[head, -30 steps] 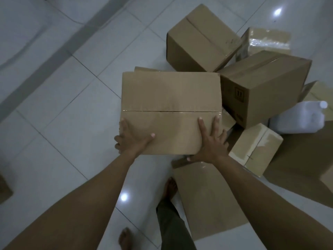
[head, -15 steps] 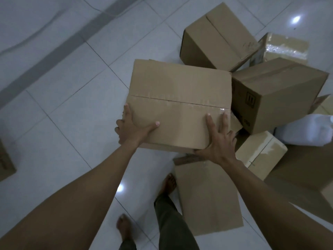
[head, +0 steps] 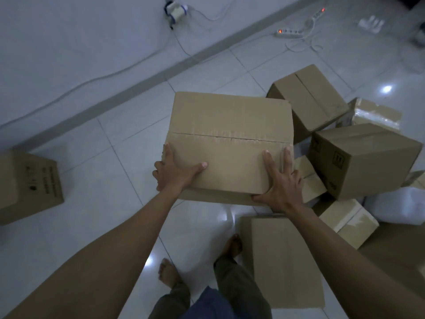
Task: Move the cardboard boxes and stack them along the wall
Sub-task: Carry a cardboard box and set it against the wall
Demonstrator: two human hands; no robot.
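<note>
I hold a closed brown cardboard box (head: 230, 125) off the floor, its taped seam running across the top. My left hand (head: 172, 173) grips its near left corner, thumb on top and fingers round the side. My right hand (head: 280, 185) clasps the near right corner, fingers spread over the top and thumb at the lower edge. Another brown box (head: 30, 187) stands on the floor at the left, close to the wall's grey skirting (head: 96, 111).
A pile of boxes lies to the right: a tilted one (head: 308, 100), a large one (head: 363, 157), a small taped one (head: 349, 219). Flat cardboard (head: 285, 261) lies by my bare feet (head: 167, 272). Power strips (head: 289, 33) and cables lie by the wall.
The box has risen and swung left, away from the pile. My view has lifted toward the wall, bringing the left box and the cables into sight. Both hands keep their hold.
</note>
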